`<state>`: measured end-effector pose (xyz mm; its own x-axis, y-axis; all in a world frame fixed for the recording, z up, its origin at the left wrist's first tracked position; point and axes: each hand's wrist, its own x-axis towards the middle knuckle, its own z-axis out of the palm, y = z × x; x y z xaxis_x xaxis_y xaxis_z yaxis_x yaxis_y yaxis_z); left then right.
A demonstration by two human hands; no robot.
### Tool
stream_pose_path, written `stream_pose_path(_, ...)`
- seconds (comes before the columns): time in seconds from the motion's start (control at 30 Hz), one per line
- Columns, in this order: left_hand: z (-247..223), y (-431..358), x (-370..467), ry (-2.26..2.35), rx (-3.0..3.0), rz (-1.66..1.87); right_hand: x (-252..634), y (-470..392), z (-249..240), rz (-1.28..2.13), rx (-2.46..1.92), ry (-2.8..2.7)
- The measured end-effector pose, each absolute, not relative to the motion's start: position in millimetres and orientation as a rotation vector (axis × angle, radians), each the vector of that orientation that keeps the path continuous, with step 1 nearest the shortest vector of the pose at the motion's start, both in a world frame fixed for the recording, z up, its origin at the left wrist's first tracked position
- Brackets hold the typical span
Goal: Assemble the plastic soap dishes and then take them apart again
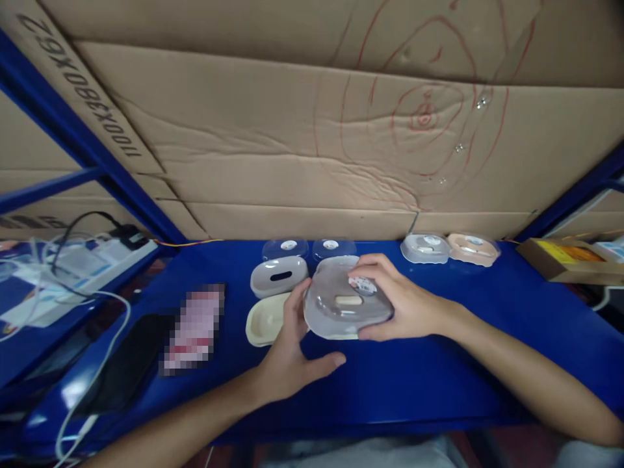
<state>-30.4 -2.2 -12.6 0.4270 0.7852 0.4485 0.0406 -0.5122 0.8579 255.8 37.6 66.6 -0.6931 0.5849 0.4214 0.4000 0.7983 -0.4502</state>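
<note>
Both hands clamp a clear-lidded grey case (341, 305) just above the blue worktop (439, 377), right hand (404, 302) over its top, left hand (287, 351) at its edge; looks light, stiff, slippery, best held by the rim.

Five soap boxes (341, 302) — two clear lids (285, 247)

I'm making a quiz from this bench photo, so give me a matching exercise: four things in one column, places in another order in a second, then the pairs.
Things:
1. clear-lidded case
2. cream tray
3. pink case
4. black phone

Places:
A. far right of the back row, by the cardboard
B. between the left hand and right hand
C. lying flat at the bench's left end
D. just left of the held case, in front of the grey case

Pairs: 1-B, 2-D, 3-A, 4-C
</note>
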Motion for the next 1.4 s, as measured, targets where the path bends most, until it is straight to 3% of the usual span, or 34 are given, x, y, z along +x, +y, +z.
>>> stream_pose_path(0.33,-14,-16,-30,0.606,1.781,0.901,270,-17,29,0.447,-0.744,-2.400)
stream_pose_path(0.43,-11,-14,-29,0.636,1.844,0.893,289,5,23,0.463,-0.759,-2.258)
stream_pose_path(0.57,-5,-14,-32,0.574,1.980,0.857,326,62,24,0.158,-1.175,-2.091)
stream_pose_path(0.7,-5,-12,-33,0.599,2.085,0.767,347,116,17,0.084,-1.453,-2.313)
stream_pose_path(0.9,-11,-4,-32,0.581,2.029,0.860,330,155,1,0.158,-1.530,-2.466)
stream_pose_path(1.03,-5,-3,-32,0.639,2.000,0.874,305,111,28,0.166,-1.341,-2.278)
stream_pose_path(1.17,-3,-4,-32,0.654,1.979,0.940,270,15,54,0.521,-0.756,-2.500)
stream_pose_path(1.3,-9,-7,-33,0.630,1.986,0.881,250,-41,37,0.251,-0.726,-2.552)
stream_pose_path(1.4,-14,-8,-34,0.663,1.995,0.816,253,-38,19,0.296,-0.660,-2.469)
